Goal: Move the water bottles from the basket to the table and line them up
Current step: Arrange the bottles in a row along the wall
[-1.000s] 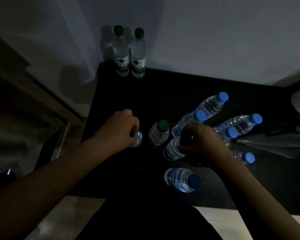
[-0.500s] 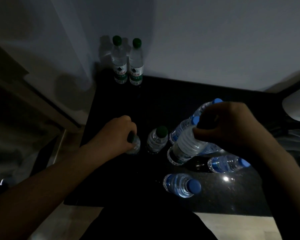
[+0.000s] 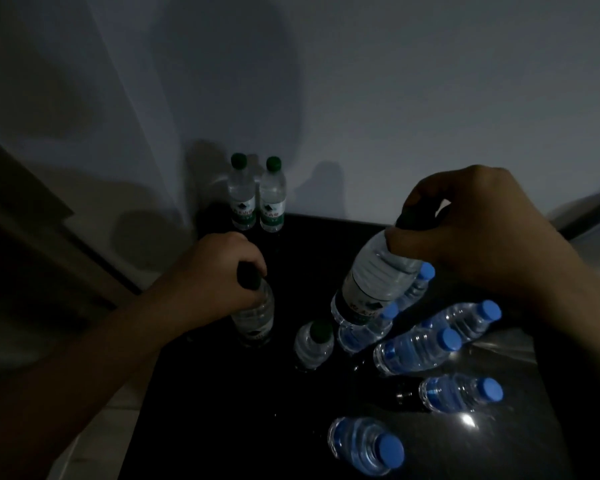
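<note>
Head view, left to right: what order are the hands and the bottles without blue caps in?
Left hand, dark-capped bottle it grips, free green-capped bottle, tilted green-labelled bottle, right hand. Back pair left out: it overlaps the gripped bottle.

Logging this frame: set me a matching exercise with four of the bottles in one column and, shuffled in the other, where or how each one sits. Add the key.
Column 1
1. right-hand bottle
2. left-hand bottle
3. pair of green-capped bottles
4. lone blue-capped bottle

Column 2
A. upright by the wall, at the far end of the table
B. nearest the camera
C. tilted, held at the neck
D. roughly upright, gripped at the cap

Pairs: 1-C, 2-D, 3-A, 4-B
</note>
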### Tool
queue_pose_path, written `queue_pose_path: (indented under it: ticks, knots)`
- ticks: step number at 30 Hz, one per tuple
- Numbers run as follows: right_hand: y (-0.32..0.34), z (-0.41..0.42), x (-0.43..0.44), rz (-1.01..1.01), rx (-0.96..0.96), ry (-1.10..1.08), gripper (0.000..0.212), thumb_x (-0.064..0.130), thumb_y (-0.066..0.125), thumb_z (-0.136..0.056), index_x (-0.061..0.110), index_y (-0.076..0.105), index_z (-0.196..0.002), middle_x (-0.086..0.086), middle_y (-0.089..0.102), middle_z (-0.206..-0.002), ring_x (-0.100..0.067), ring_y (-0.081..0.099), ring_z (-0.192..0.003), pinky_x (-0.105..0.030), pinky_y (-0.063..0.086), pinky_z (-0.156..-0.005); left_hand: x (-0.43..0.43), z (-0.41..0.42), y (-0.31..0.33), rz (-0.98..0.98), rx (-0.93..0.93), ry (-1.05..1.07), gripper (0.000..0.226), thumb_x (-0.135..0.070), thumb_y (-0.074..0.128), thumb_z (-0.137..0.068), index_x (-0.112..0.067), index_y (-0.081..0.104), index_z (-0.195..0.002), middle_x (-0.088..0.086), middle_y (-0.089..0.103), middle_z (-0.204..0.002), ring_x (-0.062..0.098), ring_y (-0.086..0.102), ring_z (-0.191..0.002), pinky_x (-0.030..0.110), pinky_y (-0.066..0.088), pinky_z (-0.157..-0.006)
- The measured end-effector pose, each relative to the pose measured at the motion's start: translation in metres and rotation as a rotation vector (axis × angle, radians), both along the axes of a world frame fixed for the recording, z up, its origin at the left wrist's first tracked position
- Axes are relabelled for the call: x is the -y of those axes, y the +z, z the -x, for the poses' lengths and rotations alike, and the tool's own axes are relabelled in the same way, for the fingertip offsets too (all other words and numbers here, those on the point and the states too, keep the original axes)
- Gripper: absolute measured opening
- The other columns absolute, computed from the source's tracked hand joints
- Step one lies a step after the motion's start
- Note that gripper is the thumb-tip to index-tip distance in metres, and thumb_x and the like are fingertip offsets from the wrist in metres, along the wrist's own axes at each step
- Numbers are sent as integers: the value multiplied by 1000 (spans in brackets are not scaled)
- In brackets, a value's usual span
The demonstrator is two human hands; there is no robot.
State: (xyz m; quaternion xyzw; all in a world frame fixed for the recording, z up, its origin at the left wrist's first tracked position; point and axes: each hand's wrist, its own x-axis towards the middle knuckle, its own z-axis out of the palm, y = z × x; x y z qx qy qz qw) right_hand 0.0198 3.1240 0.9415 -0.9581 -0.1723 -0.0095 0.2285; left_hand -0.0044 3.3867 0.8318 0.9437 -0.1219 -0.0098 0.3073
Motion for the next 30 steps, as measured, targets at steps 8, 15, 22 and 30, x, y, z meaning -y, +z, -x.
queue_pose_path:
  ticks: [8, 15, 22, 30]
  knots:
    - [5, -46, -17, -50, 42, 5, 29, 38, 69, -63, 13, 69, -79, -2, 68, -76, -9, 62, -63, -28, 55, -60, -4, -48, 37, 21, 102, 74, 27, -14, 82, -58, -18, 75, -84, -1, 68, -84, 13, 63, -77, 28, 51, -69]
    - [-21, -109, -30, -85, 73, -15, 27, 28, 78, -66, 5, 70, -76, -11, 68, -74, -18, 62, -65, -39, 56, -62, -10, -84, 37, 31, 84, 84, 25, -16, 81, -59, -21, 74, -82, -4, 67, -84, 12, 63, -76, 32, 53, -67]
    - [-79, -179, -49, -36, 35, -15, 30, 23, 78, -68, -5, 67, -73, -22, 66, -72, -29, 63, -67, -46, 54, -61, -12, -103, 14, 36, 40, 72, 24, -7, 80, -59, -15, 74, -81, -1, 66, -83, 12, 60, -77, 15, 43, -65]
    - [-135, -239, -72, 24, -58, -50, 32, 26, 78, -70, -3, 66, -74, -19, 66, -74, -25, 59, -67, -34, 46, -57, -14, -124, -11, -22, -84, 52, 21, -15, 76, -67, -22, 71, -85, -7, 61, -87, 9, 57, -79, 7, 35, -63]
